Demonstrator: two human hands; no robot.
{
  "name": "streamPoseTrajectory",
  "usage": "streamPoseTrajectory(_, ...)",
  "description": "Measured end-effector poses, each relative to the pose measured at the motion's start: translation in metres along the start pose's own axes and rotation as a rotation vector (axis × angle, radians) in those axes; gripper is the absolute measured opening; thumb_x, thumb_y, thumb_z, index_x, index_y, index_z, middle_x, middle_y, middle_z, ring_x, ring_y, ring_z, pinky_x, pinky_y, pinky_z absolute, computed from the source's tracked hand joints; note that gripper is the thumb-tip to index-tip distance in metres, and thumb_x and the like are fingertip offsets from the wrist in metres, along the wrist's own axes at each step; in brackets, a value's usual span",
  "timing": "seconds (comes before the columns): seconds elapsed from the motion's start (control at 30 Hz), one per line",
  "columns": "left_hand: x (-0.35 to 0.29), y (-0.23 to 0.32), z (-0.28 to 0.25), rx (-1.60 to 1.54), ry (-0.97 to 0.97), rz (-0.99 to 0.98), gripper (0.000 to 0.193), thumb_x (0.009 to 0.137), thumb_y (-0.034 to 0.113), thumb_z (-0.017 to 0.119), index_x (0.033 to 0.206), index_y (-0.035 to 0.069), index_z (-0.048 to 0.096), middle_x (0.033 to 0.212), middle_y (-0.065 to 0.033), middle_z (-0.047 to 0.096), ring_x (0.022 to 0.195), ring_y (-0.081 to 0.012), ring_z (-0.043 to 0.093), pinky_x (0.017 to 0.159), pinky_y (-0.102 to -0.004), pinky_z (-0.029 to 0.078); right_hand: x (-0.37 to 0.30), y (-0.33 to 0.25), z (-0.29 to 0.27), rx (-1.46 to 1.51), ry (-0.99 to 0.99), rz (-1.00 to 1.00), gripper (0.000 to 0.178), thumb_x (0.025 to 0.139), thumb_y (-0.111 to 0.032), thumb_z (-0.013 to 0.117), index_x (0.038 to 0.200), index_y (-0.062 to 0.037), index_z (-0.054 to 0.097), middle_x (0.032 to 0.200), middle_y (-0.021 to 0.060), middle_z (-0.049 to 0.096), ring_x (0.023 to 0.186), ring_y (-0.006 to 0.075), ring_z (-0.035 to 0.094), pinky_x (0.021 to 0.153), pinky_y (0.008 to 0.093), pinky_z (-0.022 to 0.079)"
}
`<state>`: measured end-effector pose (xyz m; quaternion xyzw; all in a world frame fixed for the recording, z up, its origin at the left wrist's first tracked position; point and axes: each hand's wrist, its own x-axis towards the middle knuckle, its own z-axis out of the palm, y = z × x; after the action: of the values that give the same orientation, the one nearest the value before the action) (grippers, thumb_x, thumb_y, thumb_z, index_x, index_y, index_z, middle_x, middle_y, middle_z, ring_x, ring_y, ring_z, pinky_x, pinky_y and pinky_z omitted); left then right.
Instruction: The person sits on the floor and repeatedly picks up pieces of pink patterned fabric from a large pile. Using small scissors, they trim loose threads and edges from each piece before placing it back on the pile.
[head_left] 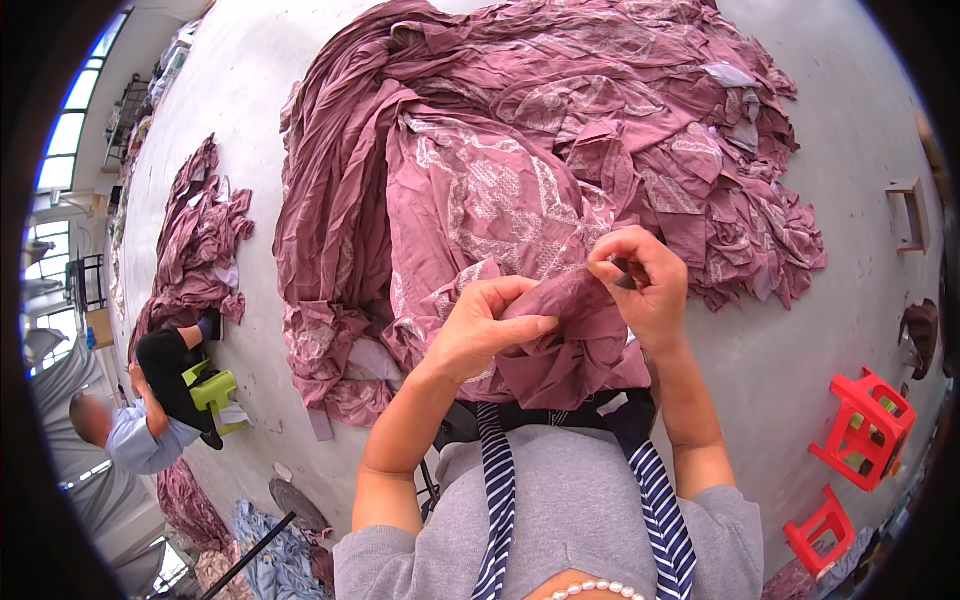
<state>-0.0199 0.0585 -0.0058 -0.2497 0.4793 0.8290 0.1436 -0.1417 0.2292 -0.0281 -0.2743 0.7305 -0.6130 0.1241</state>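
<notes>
A large mauve-pink cloth with white patterned bands drapes over my lap and spreads forward across the floor. My left hand grips a gathered fold of this cloth between thumb and fingers. To its right, my right hand is closed in a pinch just above the raised edge of the fold. A small dark object shows between its fingers; its kind is too small to make out. Whether the right fingertips also hold a thread or the cloth's edge cannot be seen.
To the left, another person sits on a green stool beside another mauve cloth heap. Red plastic stools stand at the right, with a small wooden stool beyond. Blue cloth lies at the lower left.
</notes>
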Motion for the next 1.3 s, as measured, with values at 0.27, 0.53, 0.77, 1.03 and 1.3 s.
streamPoseTrajectory(0.27, 0.001, 0.002, 0.002, -0.016, -0.004, 0.033, 0.025, 0.078, 0.005, 0.073, 0.101, 0.0, 0.066, 0.086, -0.0022, 0.067, 0.071, -0.0068, 0.062, 0.064, -0.0212, 0.052, -0.015, -0.006, -0.02, -0.208, -0.156, -0.128, 0.026, 0.082, -0.016, 0.071, 0.099, -0.0015, 0.058, 0.078, 0.0085, 0.059, 0.061, 0.019, 0.059, 0.056, 0.0284, 0.048)
streamPoseTrajectory(0.53, -0.002, 0.005, 0.004, 0.115, -0.021, 0.043, 0.027, 0.078, 0.004, 0.072, 0.104, 0.0, 0.066, 0.089, -0.0015, 0.067, 0.074, -0.0057, 0.061, 0.066, -0.0194, 0.049, -0.005, -0.011, -0.013, -0.203, -0.213, -0.257, 0.029, 0.077, -0.02, 0.076, 0.093, -0.0024, 0.06, 0.075, 0.009, 0.06, 0.06, 0.0213, 0.06, 0.053, 0.0313, 0.048)
streamPoseTrajectory(0.77, -0.001, 0.007, 0.005, 0.094, -0.059, 0.022, 0.027, 0.079, 0.003, 0.072, 0.104, 0.0, 0.065, 0.089, -0.0008, 0.067, 0.074, -0.0053, 0.06, 0.067, -0.0199, 0.049, -0.003, -0.012, -0.013, -0.293, -0.257, -0.314, 0.027, 0.077, -0.019, 0.075, 0.093, -0.0035, 0.06, 0.073, 0.0096, 0.061, 0.06, 0.0233, 0.061, 0.053, 0.0318, 0.048)
streamPoseTrajectory(1.03, 0.0, 0.004, 0.001, 0.101, -0.022, 0.022, 0.027, 0.078, 0.004, 0.072, 0.104, 0.0, 0.065, 0.088, -0.0012, 0.067, 0.075, -0.0061, 0.061, 0.069, -0.0203, 0.05, -0.002, -0.011, -0.02, -0.064, 0.001, -0.028, 0.023, 0.08, -0.015, 0.075, 0.094, -0.0025, 0.061, 0.075, 0.005, 0.062, 0.062, 0.0094, 0.058, 0.055, 0.0233, 0.047)
streamPoseTrajectory(1.3, 0.0, 0.007, 0.003, 0.086, -0.023, 0.037, 0.026, 0.078, 0.005, 0.072, 0.103, 0.0, 0.066, 0.088, -0.0018, 0.067, 0.073, -0.0056, 0.061, 0.065, -0.0197, 0.049, 0.001, -0.012, -0.014, -0.193, -0.231, -0.243, 0.029, 0.075, -0.022, 0.077, 0.092, -0.0043, 0.061, 0.072, 0.0079, 0.06, 0.06, 0.0218, 0.06, 0.051, 0.031, 0.048)
